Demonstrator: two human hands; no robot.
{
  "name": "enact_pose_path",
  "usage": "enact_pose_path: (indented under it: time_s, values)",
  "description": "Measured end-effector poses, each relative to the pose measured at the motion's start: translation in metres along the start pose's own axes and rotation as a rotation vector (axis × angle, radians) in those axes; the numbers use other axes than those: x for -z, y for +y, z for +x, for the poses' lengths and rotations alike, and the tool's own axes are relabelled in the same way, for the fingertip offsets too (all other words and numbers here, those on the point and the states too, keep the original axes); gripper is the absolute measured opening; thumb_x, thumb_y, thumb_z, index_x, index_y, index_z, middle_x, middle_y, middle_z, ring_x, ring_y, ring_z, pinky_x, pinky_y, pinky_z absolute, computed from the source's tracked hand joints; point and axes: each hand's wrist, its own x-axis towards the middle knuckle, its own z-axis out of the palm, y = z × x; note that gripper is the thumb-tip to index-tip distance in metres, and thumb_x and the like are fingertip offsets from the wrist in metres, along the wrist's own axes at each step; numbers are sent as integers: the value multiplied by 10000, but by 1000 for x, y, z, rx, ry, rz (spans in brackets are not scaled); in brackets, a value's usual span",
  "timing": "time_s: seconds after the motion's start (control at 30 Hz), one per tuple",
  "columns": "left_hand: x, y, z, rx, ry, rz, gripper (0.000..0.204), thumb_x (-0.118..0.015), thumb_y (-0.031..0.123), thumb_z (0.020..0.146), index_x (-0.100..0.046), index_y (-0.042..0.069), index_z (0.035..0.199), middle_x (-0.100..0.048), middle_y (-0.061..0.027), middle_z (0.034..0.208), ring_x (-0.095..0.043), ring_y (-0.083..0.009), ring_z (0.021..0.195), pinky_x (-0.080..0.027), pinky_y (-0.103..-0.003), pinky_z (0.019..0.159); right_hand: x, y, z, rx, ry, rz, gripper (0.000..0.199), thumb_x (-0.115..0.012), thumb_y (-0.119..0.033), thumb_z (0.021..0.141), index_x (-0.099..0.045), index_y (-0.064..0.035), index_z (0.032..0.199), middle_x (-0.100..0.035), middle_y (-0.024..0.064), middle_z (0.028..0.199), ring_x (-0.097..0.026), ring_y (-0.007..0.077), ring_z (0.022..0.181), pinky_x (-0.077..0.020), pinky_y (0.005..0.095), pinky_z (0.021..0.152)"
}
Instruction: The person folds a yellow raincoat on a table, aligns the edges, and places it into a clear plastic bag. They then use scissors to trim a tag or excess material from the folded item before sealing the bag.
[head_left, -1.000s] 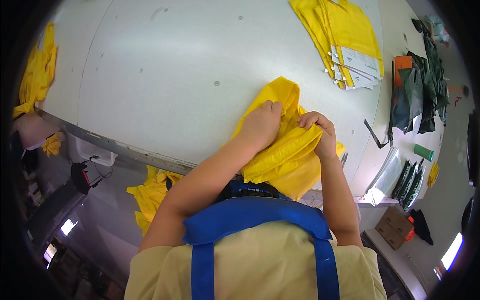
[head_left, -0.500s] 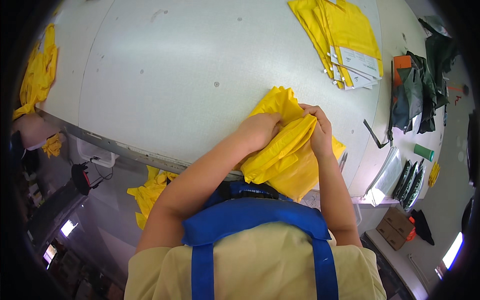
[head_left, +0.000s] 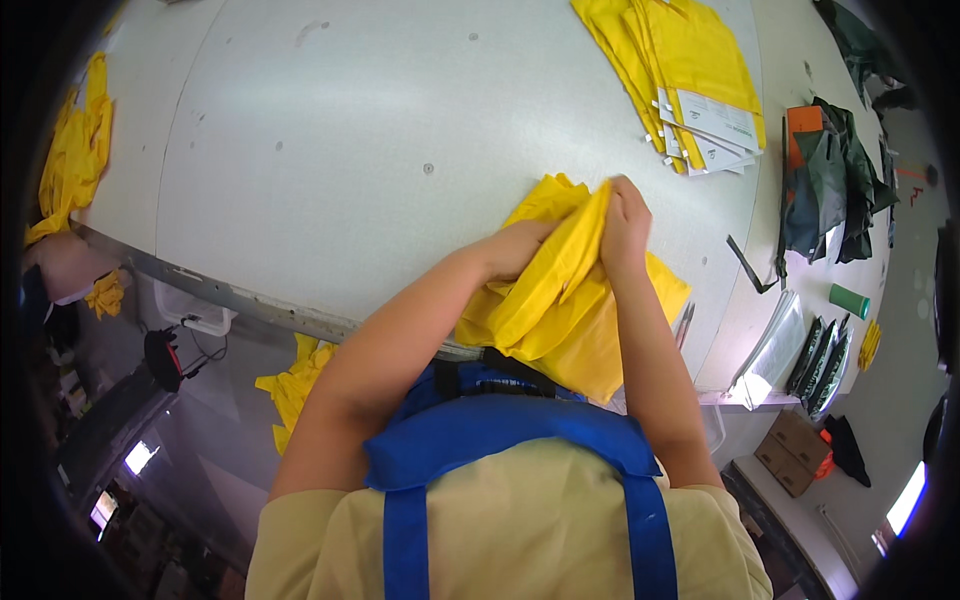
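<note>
Crumpled yellow fabric (head_left: 560, 270), smooth and slightly shiny, lies in loose folds at the table's front edge, close to my body. Whether it is a garment or a bag I cannot make out. My right hand (head_left: 626, 222) is closed on the raised upper edge of a fold and holds it up. My left hand (head_left: 520, 247) reaches in behind that fold from the left; its fingertips are hidden by the fabric. Below my right wrist, a flatter yellow part spreads toward the table edge. A slim metal tool (head_left: 685, 325) lies just right of it.
Folded yellow packs (head_left: 700, 60) with white paper sheets lie at the far right of the pale table (head_left: 330, 190). Dark green fabric (head_left: 830, 190), a green roll (head_left: 849, 301) and clear plastic sleeves (head_left: 768, 345) are farther right. Yellow fabric (head_left: 295, 385) hangs below the front edge.
My right hand has lifted the fold's edge up and slightly left, so the fold now stands taller and covers my left fingers. The left hand has barely moved.
</note>
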Motion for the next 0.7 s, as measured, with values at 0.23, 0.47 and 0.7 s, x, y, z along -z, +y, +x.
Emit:
enact_pose_path:
  time_s: [0.23,0.47,0.7]
  values:
    - [2,-21,-91,68,588,192,257,-485,186,961,-644,-3,1029,-675,-93,949,-618,-115,899,-473,-249,771,-28,4,13,-96,-98,-376,210,-443,-182,909,-577,-28,959,-632,196,925,-599,371,876,-478,428,773]
    - [-7,-57,-95,183,215,-474,366,-447,286,979,-574,31,1210,-628,-107,1119,-593,-194,1030,-439,-322,906,-24,9,3,-68,-33,-47,211,-435,-206,938,-567,-52,994,-638,187,984,-602,370,864,-475,417,755]
    - [-24,-31,-85,253,-162,-762,586,-527,297,957,-301,41,1434,-442,-105,1397,-460,-194,1245,-358,-339,1050,-35,-6,-1,-82,-147,-431,219,-437,-216,943,-535,-72,1077,-633,199,1026,-606,384,875,-475,441,755]
